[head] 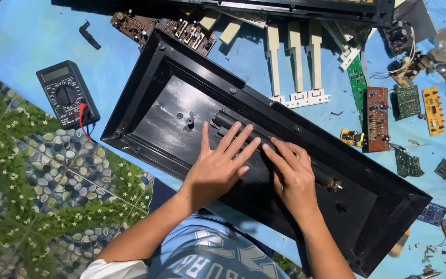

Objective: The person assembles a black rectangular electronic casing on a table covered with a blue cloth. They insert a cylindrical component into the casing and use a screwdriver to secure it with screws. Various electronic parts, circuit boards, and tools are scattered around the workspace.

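Hands lie flat and open, side by side, left hand point(218, 165) and right hand point(292, 173) pressing on the raised ridge point(243, 132) of the black keyboard shell point(171, 111), whose long axis runs far-left to near-right across the blue sheet point(21, 36), gripping nothing.

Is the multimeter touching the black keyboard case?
Apart. The head view shows blue sheet between the multimeter and the black keyboard case.

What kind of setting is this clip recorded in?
Likely an informal electronics repair spot on the floor: a blue sheet spread over pebble-patterned flooring, a multimeter, loose circuit boards, and both hands flat on a black keyboard casing.
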